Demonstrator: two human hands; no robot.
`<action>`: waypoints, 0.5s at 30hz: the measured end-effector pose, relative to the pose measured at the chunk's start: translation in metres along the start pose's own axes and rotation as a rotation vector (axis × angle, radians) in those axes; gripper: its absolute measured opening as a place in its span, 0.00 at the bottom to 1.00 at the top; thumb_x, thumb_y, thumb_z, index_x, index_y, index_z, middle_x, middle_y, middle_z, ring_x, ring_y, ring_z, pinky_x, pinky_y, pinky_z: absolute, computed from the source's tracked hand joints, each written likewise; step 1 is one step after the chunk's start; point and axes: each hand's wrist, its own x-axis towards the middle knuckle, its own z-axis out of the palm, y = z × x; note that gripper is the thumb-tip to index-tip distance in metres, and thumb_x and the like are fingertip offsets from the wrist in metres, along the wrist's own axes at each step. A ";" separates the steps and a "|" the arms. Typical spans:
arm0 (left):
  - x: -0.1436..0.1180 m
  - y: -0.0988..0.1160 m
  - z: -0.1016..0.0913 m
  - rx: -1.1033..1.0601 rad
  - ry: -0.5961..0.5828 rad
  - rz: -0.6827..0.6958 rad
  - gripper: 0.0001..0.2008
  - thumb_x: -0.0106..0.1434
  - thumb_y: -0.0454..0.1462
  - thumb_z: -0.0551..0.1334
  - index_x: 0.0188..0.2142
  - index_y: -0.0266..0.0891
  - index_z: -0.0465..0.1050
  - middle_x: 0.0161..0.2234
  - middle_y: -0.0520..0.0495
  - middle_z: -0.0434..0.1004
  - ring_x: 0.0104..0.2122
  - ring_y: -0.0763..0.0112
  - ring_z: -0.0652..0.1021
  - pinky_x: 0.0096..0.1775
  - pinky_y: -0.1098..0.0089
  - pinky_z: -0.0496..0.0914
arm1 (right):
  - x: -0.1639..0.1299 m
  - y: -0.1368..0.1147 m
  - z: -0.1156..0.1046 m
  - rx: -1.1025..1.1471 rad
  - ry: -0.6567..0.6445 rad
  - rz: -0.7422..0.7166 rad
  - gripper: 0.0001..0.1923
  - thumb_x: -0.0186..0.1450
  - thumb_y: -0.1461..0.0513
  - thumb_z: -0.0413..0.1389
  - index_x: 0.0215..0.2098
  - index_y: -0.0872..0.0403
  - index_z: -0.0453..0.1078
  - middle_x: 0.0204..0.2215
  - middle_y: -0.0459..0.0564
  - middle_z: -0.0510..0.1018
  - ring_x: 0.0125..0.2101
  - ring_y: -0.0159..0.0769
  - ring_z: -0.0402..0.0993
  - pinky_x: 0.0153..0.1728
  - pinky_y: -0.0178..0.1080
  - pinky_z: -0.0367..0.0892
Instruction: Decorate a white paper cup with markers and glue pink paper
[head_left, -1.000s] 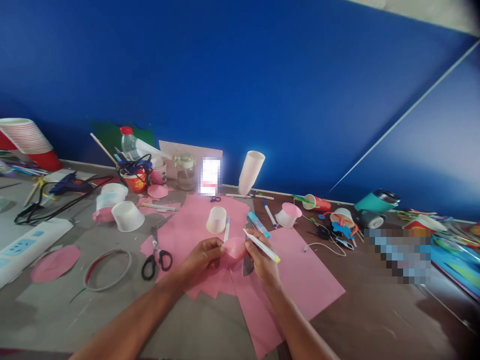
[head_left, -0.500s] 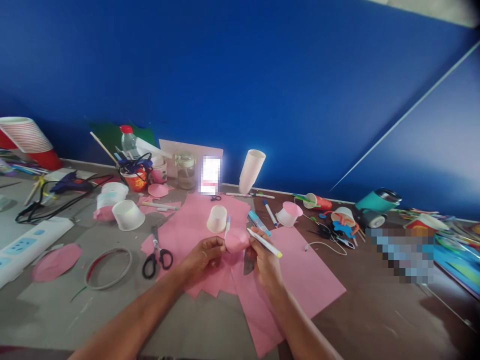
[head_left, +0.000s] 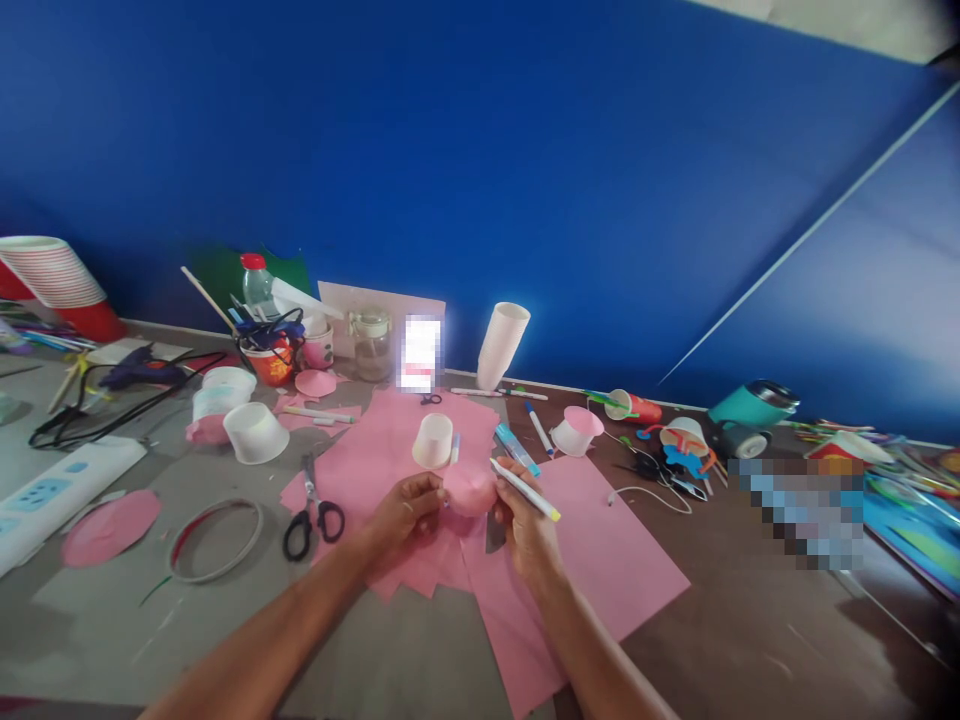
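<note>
Between my two hands is a rounded piece of pink paper (head_left: pixel 470 488). The fingers of my left hand (head_left: pixel 409 510) pinch its left edge. My right hand (head_left: pixel 529 525) grips a white marker with a yellow end (head_left: pixel 529 491), and its fingertips are also at the paper's right edge. Just beyond the paper stands a white paper cup (head_left: pixel 433 441). Large pink paper sheets (head_left: pixel 607 540) lie under and beside my hands. Black-handled scissors (head_left: pixel 313 520) rest to the left of my left hand.
A roll of tape (head_left: pixel 216 540), a pink paper disc (head_left: pixel 112 527) and a power strip (head_left: pixel 71 490) lie at the left. Behind are a glass jar (head_left: pixel 371 343) and stacked white cups (head_left: pixel 502 345). A teal bottle (head_left: pixel 754 405) lies right, before the blue wall (head_left: pixel 480 150).
The pink paper has turned and now shows more of its face, a little lower and to the left. The marker has shifted slightly left in my right hand.
</note>
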 end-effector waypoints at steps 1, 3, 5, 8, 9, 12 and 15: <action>0.000 0.000 0.000 0.003 0.002 0.000 0.18 0.48 0.42 0.74 0.25 0.37 0.67 0.13 0.61 0.57 0.14 0.83 0.56 0.20 0.75 0.48 | 0.000 -0.001 0.000 0.003 -0.001 -0.006 0.19 0.51 0.55 0.66 0.39 0.53 0.71 0.18 0.37 0.70 0.14 0.24 0.60 0.17 0.30 0.56; 0.001 -0.001 -0.001 0.003 0.004 -0.003 0.18 0.48 0.42 0.74 0.25 0.38 0.67 0.13 0.61 0.57 0.14 0.83 0.56 0.20 0.75 0.48 | 0.000 -0.002 0.000 0.006 -0.010 -0.025 0.18 0.52 0.55 0.66 0.39 0.53 0.71 0.18 0.36 0.69 0.14 0.23 0.60 0.17 0.30 0.55; 0.001 -0.001 -0.002 0.006 -0.003 -0.001 0.17 0.49 0.42 0.73 0.26 0.38 0.67 0.14 0.61 0.57 0.14 0.83 0.56 0.20 0.75 0.48 | 0.000 -0.003 -0.001 0.002 -0.018 -0.040 0.18 0.52 0.55 0.65 0.39 0.53 0.70 0.18 0.36 0.68 0.14 0.23 0.59 0.16 0.30 0.55; 0.001 -0.001 -0.002 0.019 -0.017 0.004 0.16 0.50 0.42 0.73 0.26 0.37 0.67 0.14 0.61 0.58 0.14 0.83 0.57 0.20 0.75 0.48 | 0.001 -0.002 -0.002 -0.018 -0.016 -0.045 0.19 0.52 0.55 0.66 0.38 0.53 0.71 0.20 0.38 0.70 0.15 0.24 0.60 0.16 0.31 0.56; 0.001 -0.001 -0.002 0.022 -0.019 0.003 0.17 0.49 0.42 0.73 0.26 0.37 0.67 0.13 0.61 0.58 0.14 0.83 0.57 0.20 0.75 0.48 | 0.001 -0.002 -0.002 -0.026 -0.011 -0.041 0.19 0.51 0.55 0.66 0.38 0.53 0.72 0.20 0.38 0.70 0.15 0.24 0.60 0.16 0.31 0.56; 0.001 0.000 -0.001 0.024 -0.019 -0.010 0.18 0.48 0.43 0.74 0.25 0.37 0.67 0.13 0.61 0.57 0.14 0.83 0.57 0.20 0.75 0.48 | 0.002 -0.001 -0.002 -0.037 -0.002 -0.023 0.19 0.51 0.55 0.66 0.39 0.53 0.72 0.20 0.37 0.69 0.15 0.23 0.60 0.17 0.30 0.56; 0.002 -0.002 -0.002 0.032 -0.021 -0.010 0.17 0.48 0.43 0.74 0.25 0.37 0.67 0.13 0.60 0.58 0.14 0.83 0.57 0.20 0.74 0.47 | 0.002 0.000 -0.002 -0.019 0.001 -0.027 0.19 0.51 0.56 0.66 0.39 0.53 0.72 0.19 0.36 0.67 0.15 0.22 0.58 0.17 0.30 0.54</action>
